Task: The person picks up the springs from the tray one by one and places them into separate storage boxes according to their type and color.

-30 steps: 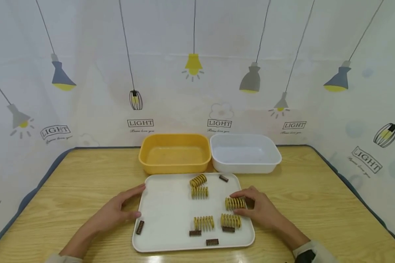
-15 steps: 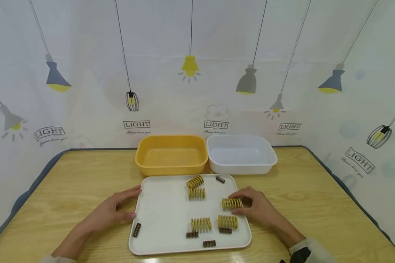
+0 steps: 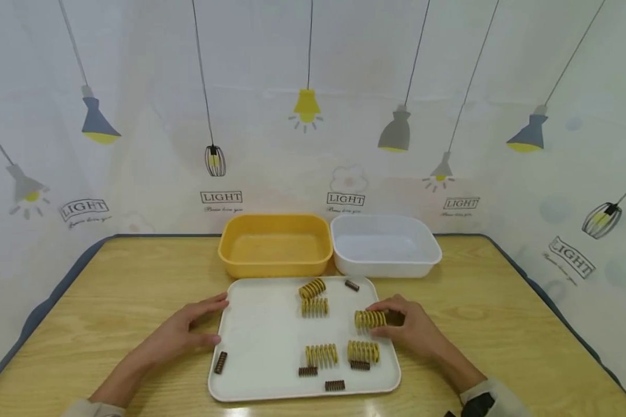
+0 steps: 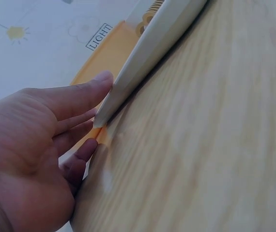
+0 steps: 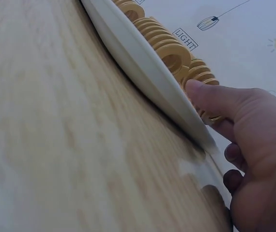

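Note:
My right hand (image 3: 414, 330) pinches a yellow coil spring (image 3: 370, 319) between thumb and fingers, at the right side of a white tray (image 3: 261, 336). Close to it lies another yellow spring (image 3: 363, 351), with a small dark spring (image 3: 360, 365) against its front. My left hand (image 3: 174, 333) touches the tray's left edge, fingers loosely extended; in the left wrist view its thumb (image 4: 101, 82) rests at the tray's rim. Near that thumb lies a small dark spring (image 3: 221, 362). The right wrist view shows the right thumb (image 5: 210, 96) against the yellow coils.
Behind the tray stand a yellow bin (image 3: 275, 269) and a white bin (image 3: 386, 267), side by side. More yellow springs (image 3: 321, 354) and small dark springs (image 3: 335, 385) lie on the tray. A wooden table (image 3: 135, 278) carries everything, and a lamp-print curtain (image 3: 271, 150) closes the back.
The yellow spring in my right hand is raised very slightly from the tray. My left hand keeps its place at the tray edge. The head view shifts a little.

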`<state>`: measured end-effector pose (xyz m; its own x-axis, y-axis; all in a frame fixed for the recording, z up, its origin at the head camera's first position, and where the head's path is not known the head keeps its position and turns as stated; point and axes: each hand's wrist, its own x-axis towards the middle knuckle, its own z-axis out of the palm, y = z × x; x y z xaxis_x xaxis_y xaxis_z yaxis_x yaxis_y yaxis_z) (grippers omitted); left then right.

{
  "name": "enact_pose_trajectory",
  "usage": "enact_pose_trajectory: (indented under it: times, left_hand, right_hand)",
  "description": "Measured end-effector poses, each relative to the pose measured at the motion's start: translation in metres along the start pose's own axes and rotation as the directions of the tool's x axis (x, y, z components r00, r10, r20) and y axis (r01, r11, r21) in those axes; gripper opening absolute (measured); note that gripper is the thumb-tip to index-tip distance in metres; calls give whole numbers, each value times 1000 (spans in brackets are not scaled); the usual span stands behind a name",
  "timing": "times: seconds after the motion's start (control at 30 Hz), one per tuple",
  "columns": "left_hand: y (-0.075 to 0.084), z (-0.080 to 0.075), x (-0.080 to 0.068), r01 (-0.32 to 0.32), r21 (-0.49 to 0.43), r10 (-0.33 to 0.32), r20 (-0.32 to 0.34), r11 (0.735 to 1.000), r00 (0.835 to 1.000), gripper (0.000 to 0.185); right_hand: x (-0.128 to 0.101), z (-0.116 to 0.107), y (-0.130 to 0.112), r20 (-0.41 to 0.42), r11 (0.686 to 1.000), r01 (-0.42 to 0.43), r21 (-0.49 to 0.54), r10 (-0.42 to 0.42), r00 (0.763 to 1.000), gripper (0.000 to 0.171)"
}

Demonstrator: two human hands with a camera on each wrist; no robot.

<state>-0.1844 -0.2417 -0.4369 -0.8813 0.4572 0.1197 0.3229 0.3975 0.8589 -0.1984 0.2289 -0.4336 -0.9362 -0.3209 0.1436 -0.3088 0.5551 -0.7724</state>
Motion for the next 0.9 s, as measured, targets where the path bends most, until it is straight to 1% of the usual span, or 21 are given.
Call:
enact_pose_trajectory:
  times: [0.03, 0.2, 0.27, 0.37, 0.47, 0.6, 0.77, 0.9]
  left_hand:
    - [0, 0, 0, -3, 0, 3, 2, 1000, 1000, 65]
    - [1, 0, 0, -7, -24, 7, -5, 1000, 1000, 64]
    - [2, -1, -1, -11, -26, 11, -9, 1000, 1000, 64]
    - [3, -2, -3, -3, -26, 3, -2, 1000, 1000, 63]
    - [4, -2, -3, 4, -24, -4, 3, 1000, 1000, 62]
    - [3, 0, -3, 8, -36, -8, 6, 999, 1000, 61]
    - [1, 0, -2, 37, -40, -37, 5, 999, 999, 61]
    - [1, -2, -2, 42, -38, -42, 6, 998, 999, 61]
  right_hand:
    - [-1, -2, -6, -4, 1000, 2, 8, -2, 1000, 37]
    - [4, -4, -17, -44, 999, -6, 41, 8, 999, 37]
    - [9, -3, -18, -63, 999, 10, 54, -7, 998, 35]
    - [18, -4, -34, -87, 997, 48, 53, -43, 995, 33]
    - [33, -4, -52, -102, 995, 90, 50, -85, 991, 33]
    - [58, -6, -71, -88, 990, 133, 56, -128, 988, 36]
    - [91, -6, -89, -71, 987, 126, 97, -119, 990, 39]
    - [118, 1, -98, -79, 991, 73, 110, -65, 995, 40]
